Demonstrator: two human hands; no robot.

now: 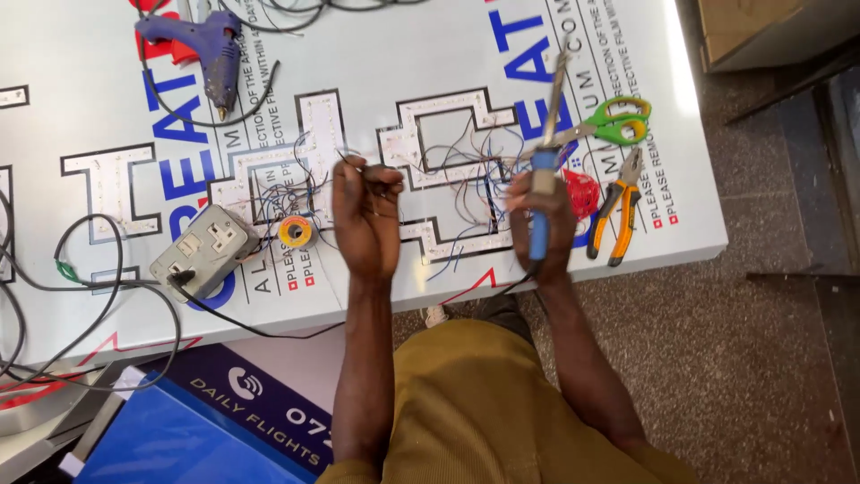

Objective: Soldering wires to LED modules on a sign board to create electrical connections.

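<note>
My right hand (pixel 540 220) grips a soldering iron (pixel 544 179) by its blue handle, the metal tip pointing away from me over the white sheet. My left hand (pixel 365 211) is raised above the sheet with its fingers pinched on a thin wire (pixel 351 158). Between the two hands lie letter-shaped LED cut-outs (pixel 439 134) strung with blue and dark wires. A small yellow spool of solder (pixel 296 232) sits just left of my left hand.
A white printed sheet (pixel 376 54) covers the table. A grey double socket box (pixel 202 250) with black cables lies at the left. A blue glue gun (pixel 208 49) is at the back left. Green scissors (pixel 609 124) and orange pliers (pixel 618 211) lie right. A blue board (pixel 179 430) leans below.
</note>
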